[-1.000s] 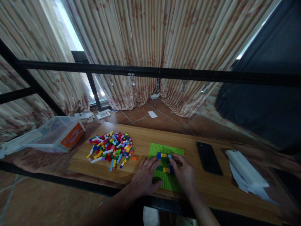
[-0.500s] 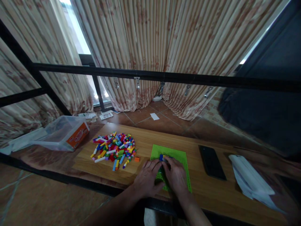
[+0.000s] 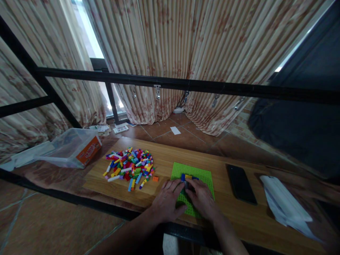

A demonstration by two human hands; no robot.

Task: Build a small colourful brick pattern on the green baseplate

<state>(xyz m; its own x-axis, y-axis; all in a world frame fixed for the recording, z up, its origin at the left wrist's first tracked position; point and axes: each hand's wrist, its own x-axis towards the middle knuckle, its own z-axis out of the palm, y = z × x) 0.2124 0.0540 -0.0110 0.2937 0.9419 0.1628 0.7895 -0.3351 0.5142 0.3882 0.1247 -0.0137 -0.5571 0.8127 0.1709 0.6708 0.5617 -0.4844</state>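
A green studded baseplate [image 3: 204, 173] lies on the wooden board. Near its middle are toy bricks, a blue brick [image 3: 183, 176] and a yellow brick [image 3: 188, 176], with more blue to their right. My left hand [image 3: 168, 199] rests over the plate's left edge, fingers stretched together beside the blue brick, thumb spread away. Whether its fingertips touch the brick is unclear. From the right, my right hand [image 3: 200, 199] closes its thumb and fingers at a small greyish brick [image 3: 186, 184] just below the blue one. My fingers partly cover these pieces.
Left of the plate spreads a pile of mixed toy bricks [image 3: 130, 164], with an orange brick [image 3: 155, 179] apart from it. A clear plastic bin [image 3: 70, 147] stands farther left. On the right lie a black phone [image 3: 241, 184] and a white packet [image 3: 285, 200]. A black rail [image 3: 170, 83] crosses behind.
My right hand has shifted slightly right and down, exposing more of the yellow and blue bricks. The left hand stays nearly in place. The view has moved a little.
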